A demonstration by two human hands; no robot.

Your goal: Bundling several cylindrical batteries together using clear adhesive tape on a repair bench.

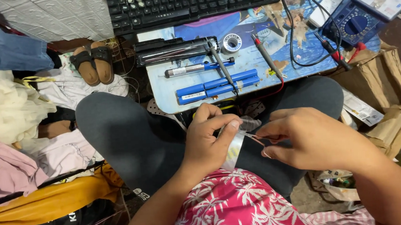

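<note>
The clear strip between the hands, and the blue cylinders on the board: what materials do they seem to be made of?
The clear strip, held by the left hand and the right hand, looks like thin glossy plastic film or tape: it is see-through and bends. The blue cylinders seem wrapped in smooth blue plastic sleeves with a slight sheen; what is underneath is hidden.

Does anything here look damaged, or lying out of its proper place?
Yes. A pair of sandals lies among heaped clothes beside the work board, and the cardboard box at the right is torn open.

board: low blue work board [171,93] w/ printed pic
on it: blue battery cells [217,86], solder reel [232,43], keyboard [193,2], multimeter [352,22], probes [267,56]
</note>
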